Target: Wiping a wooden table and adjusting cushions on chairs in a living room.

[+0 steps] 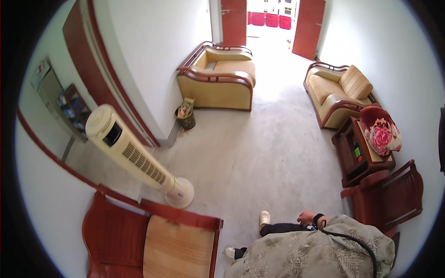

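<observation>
My right hand (306,218) hangs low beside my body, its fingers loosely curled, and I cannot tell whether anything is in it. A black band (318,218) circles that wrist. A black cable (351,237) runs from near the wrist across my patterned grey-green top (295,255). My left hand is out of view. Below me, a cream clog (265,218) and a second cream clog (229,252) are on the grey concrete floor (243,156). To the right of my hand is a dark red wooden chair (373,205).
A cream tower fan (144,160) stands left, behind a wooden bench (116,232) with a tan cushion (179,246). Ahead are a left armchair (215,92), a waste bin (186,119) and a right armchair (333,93). A side table (351,153) bears a floral cushion (380,133). Red double doors (307,29) stand open.
</observation>
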`<state>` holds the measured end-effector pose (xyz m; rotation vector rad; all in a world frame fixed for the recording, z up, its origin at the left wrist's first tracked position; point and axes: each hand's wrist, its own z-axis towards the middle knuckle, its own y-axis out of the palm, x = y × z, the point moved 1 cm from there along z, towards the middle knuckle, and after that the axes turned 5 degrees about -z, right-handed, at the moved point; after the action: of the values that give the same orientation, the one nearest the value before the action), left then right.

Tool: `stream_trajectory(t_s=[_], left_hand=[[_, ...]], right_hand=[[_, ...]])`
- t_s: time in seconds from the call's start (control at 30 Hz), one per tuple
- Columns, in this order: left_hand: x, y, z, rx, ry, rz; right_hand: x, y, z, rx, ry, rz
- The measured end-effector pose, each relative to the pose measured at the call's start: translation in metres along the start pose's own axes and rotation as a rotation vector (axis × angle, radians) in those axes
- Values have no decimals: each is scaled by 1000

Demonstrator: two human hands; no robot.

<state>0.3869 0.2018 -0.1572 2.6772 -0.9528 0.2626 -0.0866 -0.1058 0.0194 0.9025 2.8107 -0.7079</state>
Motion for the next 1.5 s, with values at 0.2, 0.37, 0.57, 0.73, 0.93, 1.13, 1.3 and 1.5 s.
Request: stream_trajectory(t_s=[0.2, 0.37, 0.57, 0.73, 0.93, 1.13, 1.3, 1.5], left_hand=[[59, 97, 41, -28, 69, 67], [130, 157, 44, 121, 304, -13], [193, 343, 29, 11, 171, 191], [232, 404, 75, 45, -23, 303], [316, 527, 140, 144, 47, 333], [419, 736, 228, -48, 160, 509], [457, 933, 257, -84, 240, 699], [464, 1113, 254, -166, 261, 674]], right_hand=[[29, -90, 60, 38, -66, 152], [56, -158, 93, 178, -12, 663], [69, -192, 141, 202, 89, 757], [11, -236, 169, 158, 34, 763], [-9, -327, 202, 161, 38, 794], [10, -412, 236, 308, 219, 1012], [4, -451, 274, 325, 301, 1092], [90, -468, 433, 528, -135, 829]])
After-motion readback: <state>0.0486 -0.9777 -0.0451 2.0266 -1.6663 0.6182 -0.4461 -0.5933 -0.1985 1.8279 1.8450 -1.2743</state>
